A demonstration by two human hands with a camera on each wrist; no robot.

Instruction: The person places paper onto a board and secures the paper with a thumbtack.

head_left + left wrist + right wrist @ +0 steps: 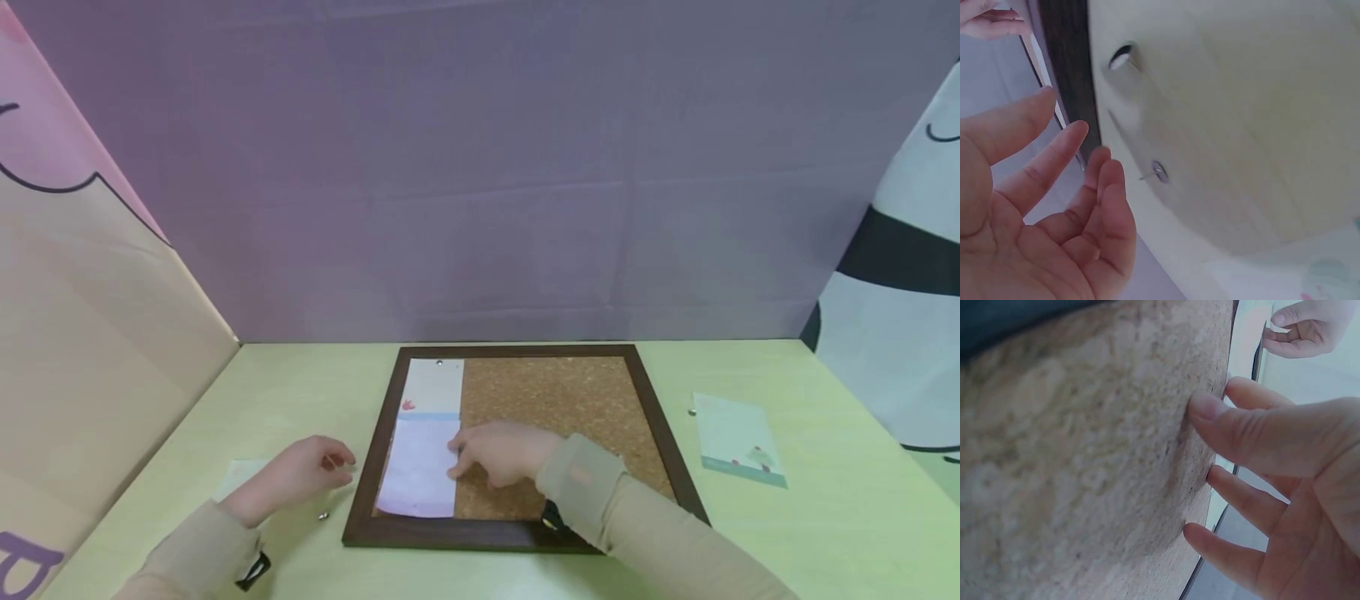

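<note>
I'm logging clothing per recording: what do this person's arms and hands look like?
The left sleeve and right sleeve are beige and long, with wide cuffs. A small black item shows by each cuff, too unclear to identify. The left hand and right hand are bare, no gloves or rings visible.

Pale lilac paper (418, 468), lying on brown-framed cork board (551, 388)

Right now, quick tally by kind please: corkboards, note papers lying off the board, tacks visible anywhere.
Corkboard: 1
Note papers off the board: 2
Tacks: 4
Total: 7
</note>
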